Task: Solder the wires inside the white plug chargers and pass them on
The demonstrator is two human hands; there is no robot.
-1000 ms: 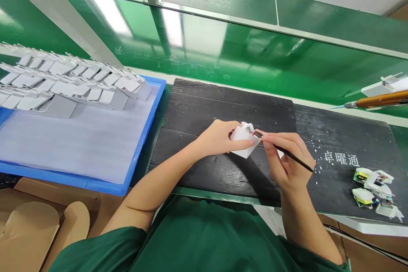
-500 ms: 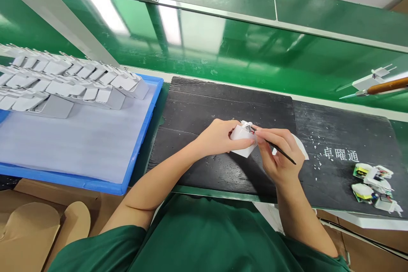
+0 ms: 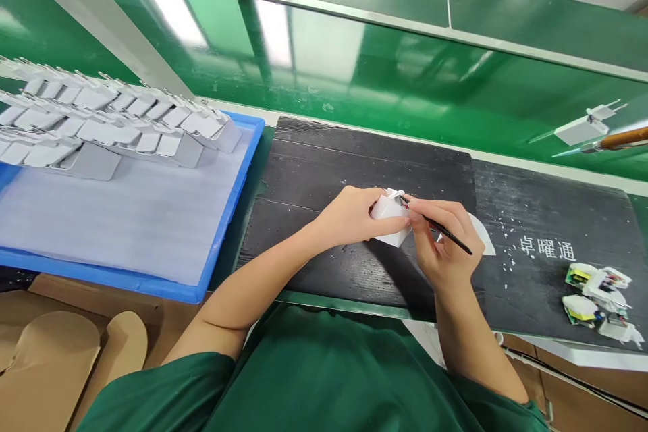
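My left hand (image 3: 354, 216) is closed around a white plastic charger housing (image 3: 387, 209), with the thumb along its near side. A small white piece (image 3: 395, 194) stands up at the housing's far end. Pinched in the fingers of my right hand (image 3: 450, 236) is a pair of thin black tweezers (image 3: 450, 235), slanting down to the right. Their tip is at the housing's opening, beside the small piece; the exact contact is hidden by fingers. Partly behind my right hand lies a white rounded sheet (image 3: 482, 235).
A blue tray (image 3: 227, 216) at left holds rows of white plug chargers (image 3: 101, 118). Circuit boards with white parts (image 3: 600, 297) lie at the mat's right end. White crumbs dot the black mat (image 3: 314, 155). A wooden-handled tool (image 3: 625, 140) juts in at right.
The view has shifted slightly. Both hands keep hold of the housing and the tweezers; the housing is tilted a little differently, and the tweezers stay at its opening.
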